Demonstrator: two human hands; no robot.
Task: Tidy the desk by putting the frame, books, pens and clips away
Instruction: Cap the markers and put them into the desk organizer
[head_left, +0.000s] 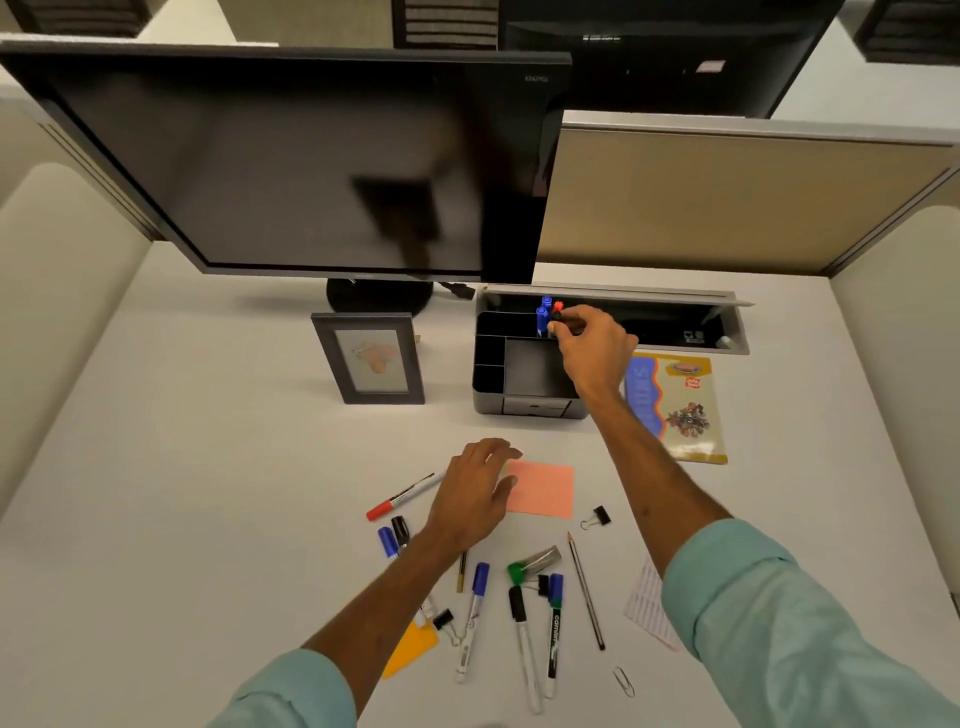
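Red-capped marker pen (557, 310) is being pinched by the right hand (592, 348) over the black plastic desk organiser (530, 408); the left hand (470, 493) is lying open, empty, by a pink sticky note (545, 491).

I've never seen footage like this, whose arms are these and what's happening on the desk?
No machine: one camera worn on a person's head looks down at their two bare hands. The right hand pinches a red-capped marker over a black plastic desk organiser, next to two blue-capped markers standing in it. The left hand is open, at the edge of a pink square sticky note. Loose markers, a pencil and black binder clips lie on the white desk; a dark picture frame stands upright and a colourful book lies flat.
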